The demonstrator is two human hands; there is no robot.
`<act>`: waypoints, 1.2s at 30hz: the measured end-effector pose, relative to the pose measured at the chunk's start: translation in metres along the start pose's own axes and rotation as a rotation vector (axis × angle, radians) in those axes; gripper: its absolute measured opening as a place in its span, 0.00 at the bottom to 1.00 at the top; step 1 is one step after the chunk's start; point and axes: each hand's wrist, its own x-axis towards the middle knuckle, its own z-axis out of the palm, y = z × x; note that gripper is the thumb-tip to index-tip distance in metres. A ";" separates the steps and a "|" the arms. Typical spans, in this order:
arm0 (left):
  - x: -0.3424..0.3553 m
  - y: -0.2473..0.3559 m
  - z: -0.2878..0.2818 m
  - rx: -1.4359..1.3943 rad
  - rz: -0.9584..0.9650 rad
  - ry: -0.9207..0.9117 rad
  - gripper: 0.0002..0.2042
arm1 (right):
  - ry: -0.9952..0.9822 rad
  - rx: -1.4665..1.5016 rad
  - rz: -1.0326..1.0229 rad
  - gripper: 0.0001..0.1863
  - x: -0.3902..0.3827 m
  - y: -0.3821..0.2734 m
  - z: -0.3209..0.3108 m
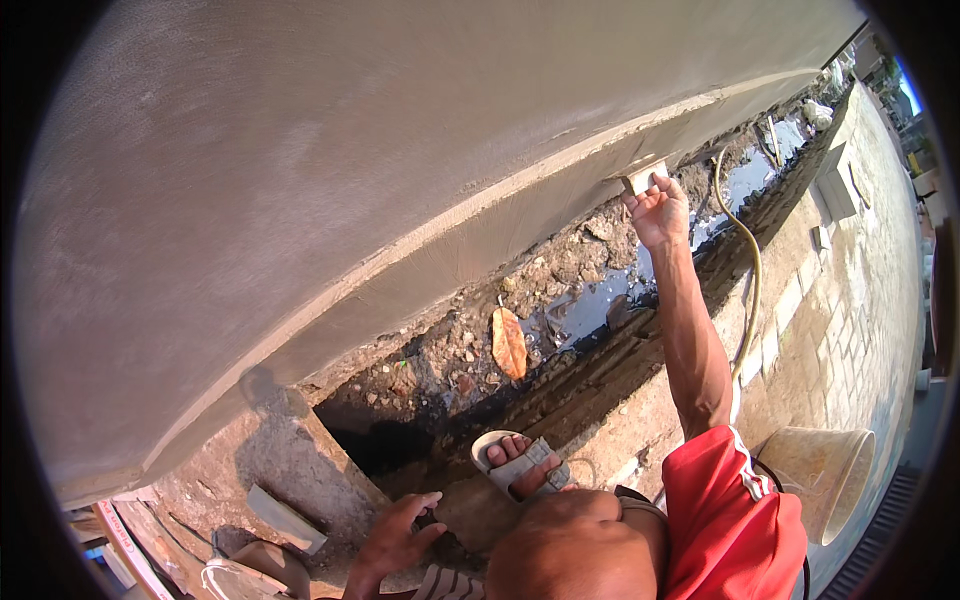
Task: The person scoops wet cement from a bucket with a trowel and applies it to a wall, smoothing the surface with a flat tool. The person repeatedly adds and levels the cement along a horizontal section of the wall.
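Observation:
My right hand (660, 210) reaches far forward, its fingers closed on a small pale flat block (642, 178). The block is against the smooth band at the foot of the grey plastered wall (300, 150); its exact kind I cannot make out. Above that band a raised ledge (480, 205) runs along the wall. My left hand (398, 538) is low in the view, near my bent knee, fingers slightly curled and apart with nothing visible in them. Beside it, on the concrete slab, lies a grey flat strip (286, 519).
A ditch with rubble and standing water (590, 308) follows the wall. In it lies a brown leaf (509, 343). A yellowish hose (752, 270) crosses its right edge. Farther right are a dirty bucket (820, 480), grey blocks (838, 185) and paving. My sandalled foot (515, 462) stands beside the ditch.

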 end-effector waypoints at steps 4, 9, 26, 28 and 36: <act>0.004 0.000 0.004 -0.004 0.006 -0.004 0.23 | -0.041 -0.057 -0.088 0.07 -0.018 -0.052 0.067; -0.009 -0.002 -0.005 0.008 0.037 0.033 0.23 | -0.422 0.125 -0.181 0.14 -0.063 -0.075 0.150; -0.060 0.009 -0.008 0.173 0.192 0.232 0.25 | -0.286 0.034 0.301 0.21 -0.158 0.087 0.064; -0.060 0.017 -0.009 0.188 0.144 0.223 0.25 | -0.182 -0.004 0.162 0.19 -0.131 0.075 0.039; -0.045 -0.006 -0.006 0.184 0.132 0.140 0.26 | 0.045 -0.017 -0.049 0.12 -0.027 0.021 -0.022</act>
